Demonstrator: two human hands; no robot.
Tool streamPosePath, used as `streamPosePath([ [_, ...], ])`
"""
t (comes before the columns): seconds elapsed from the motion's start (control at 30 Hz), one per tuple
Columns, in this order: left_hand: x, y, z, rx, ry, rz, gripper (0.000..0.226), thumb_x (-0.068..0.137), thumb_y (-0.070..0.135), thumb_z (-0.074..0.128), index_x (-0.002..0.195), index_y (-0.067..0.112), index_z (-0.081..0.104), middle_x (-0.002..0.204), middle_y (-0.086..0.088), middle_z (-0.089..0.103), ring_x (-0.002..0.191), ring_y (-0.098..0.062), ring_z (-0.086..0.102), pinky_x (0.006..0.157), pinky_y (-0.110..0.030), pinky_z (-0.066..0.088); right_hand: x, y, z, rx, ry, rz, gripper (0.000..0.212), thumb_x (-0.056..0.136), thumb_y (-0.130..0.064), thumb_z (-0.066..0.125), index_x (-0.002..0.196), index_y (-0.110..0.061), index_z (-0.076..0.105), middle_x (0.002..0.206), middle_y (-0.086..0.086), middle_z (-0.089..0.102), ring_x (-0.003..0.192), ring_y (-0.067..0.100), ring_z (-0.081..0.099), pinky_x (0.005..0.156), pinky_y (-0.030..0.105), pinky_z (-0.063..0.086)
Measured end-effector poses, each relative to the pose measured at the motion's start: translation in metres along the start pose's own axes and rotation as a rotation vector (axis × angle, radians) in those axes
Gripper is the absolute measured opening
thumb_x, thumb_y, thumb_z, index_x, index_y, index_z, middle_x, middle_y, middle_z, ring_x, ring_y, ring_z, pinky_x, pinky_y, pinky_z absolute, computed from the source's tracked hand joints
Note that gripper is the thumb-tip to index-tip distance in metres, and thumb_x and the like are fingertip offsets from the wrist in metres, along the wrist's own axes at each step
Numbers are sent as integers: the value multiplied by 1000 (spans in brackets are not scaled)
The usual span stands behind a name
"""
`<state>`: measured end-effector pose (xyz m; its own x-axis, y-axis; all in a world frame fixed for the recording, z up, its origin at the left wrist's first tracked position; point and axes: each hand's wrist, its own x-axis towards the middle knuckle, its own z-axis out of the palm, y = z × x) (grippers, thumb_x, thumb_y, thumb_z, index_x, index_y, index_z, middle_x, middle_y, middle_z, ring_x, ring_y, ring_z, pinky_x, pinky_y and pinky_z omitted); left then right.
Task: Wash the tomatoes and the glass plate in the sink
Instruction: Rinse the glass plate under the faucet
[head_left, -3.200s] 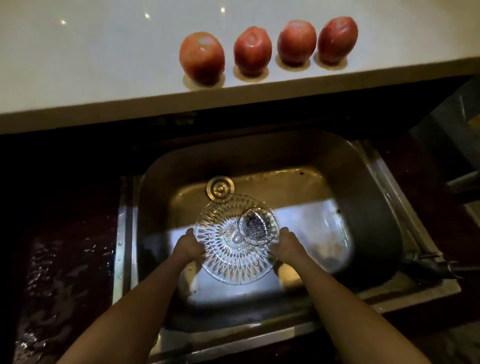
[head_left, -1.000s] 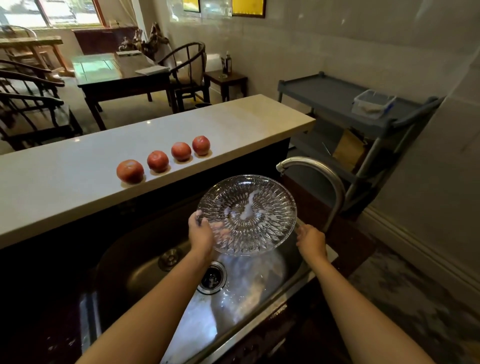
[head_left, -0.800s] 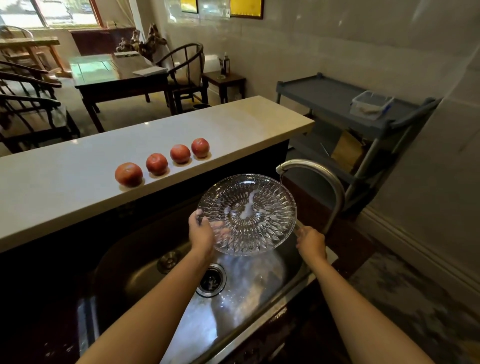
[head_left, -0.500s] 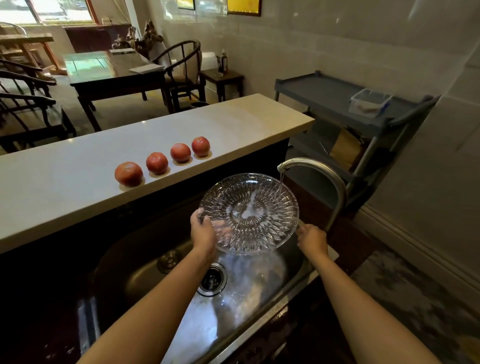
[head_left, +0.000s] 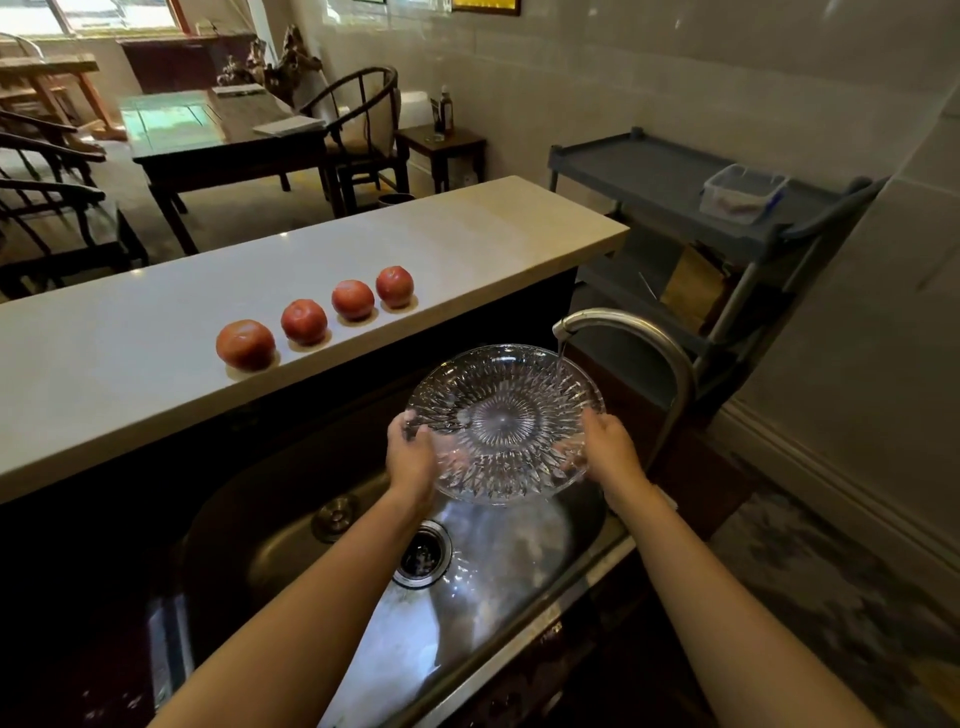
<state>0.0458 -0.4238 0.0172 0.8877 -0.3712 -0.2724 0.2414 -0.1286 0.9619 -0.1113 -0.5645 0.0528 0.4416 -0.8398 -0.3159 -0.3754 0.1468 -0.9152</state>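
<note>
Only the person's two forearms and hands are in view. Both arms are bare from the bottom edge of the frame up to the wrists, with no sleeve showing on either. The left hand (head_left: 413, 457) and the right hand (head_left: 613, 454) are bare. The fingers (head_left: 402, 423) are partly blurred behind patterned glass, so fine detail there is unclear.

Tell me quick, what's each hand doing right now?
Left hand: closed on the left rim of the round cut-glass plate.
Right hand: closed on the plate's right rim.
</note>
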Motion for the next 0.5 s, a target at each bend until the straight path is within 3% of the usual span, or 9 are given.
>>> streamPosePath([
  [0.07,0,2,2,217,-3,20,44,98,16,40,141,18,32,118,-17,55,68,-15,54,50,-23,45,-1,1,3,42,70,-22,24,100,-27,33,103,-9,48,79,8,65,48,13,55,38,20,40],
  [0.13,1,5,6,616,-4,150,55,98,26,39,149,22,17,134,-21,45,93,-21,58,72,-31,51,-2,4,5,79,141,-64,20,101,-23,32,96,-11,47,71,5,61,39,9,53,34,17,39],
  [0.17,3,5,9,820,-18,226,58,98,32,37,150,24,13,146,-21,32,119,-29,48,93,-40,47,-2,5,6,93,161,-85,20,101,-22,31,95,-11,47,69,5,60,37,8,52,35,17,39],
  [0.2,6,5,13,988,-41,286,59,97,40,34,150,25,12,154,-19,17,138,-34,27,111,-46,32,-2,4,5,92,179,-100,21,101,-23,31,95,-11,47,69,6,60,38,9,52,37,19,41],
  [0.23,8,5,16,1117,-74,326,61,96,48,30,149,26,11,157,-18,4,145,-34,7,117,-47,13,-1,3,3,84,195,-109,21,101,-23,31,96,-11,48,71,7,61,40,10,53,40,22,43],
  [0.27,10,5,20,1213,-107,360,63,95,54,25,149,27,10,158,-18,-4,146,-33,-6,117,-46,0,1,2,1,76,211,-117,22,101,-23,30,96,-12,48,70,6,62,41,11,54,43,24,44],
  [0.33,9,3,33,1313,-191,446,67,93,60,17,149,26,6,158,-13,-12,145,-27,-15,113,-43,-13,5,-1,-3,61,240,-129,21,100,-23,30,97,-14,49,69,3,62,45,10,56,48,28,47],
  [0.43,-6,3,69,1238,-415,573,63,95,57,15,149,29,-1,158,-3,-11,145,-23,-14,113,-43,-13,6,-5,-2,28,218,-133,26,99,-25,32,104,-11,53,86,5,61,72,20,61,67,40,52],
  [0.5,-15,3,91,1194,-518,687,59,97,51,16,149,30,0,158,2,-9,146,-19,-12,113,-40,-13,4,-3,2,19,185,-122,28,98,-26,33,107,-9,54,89,5,60,81,25,62,74,44,52],
])
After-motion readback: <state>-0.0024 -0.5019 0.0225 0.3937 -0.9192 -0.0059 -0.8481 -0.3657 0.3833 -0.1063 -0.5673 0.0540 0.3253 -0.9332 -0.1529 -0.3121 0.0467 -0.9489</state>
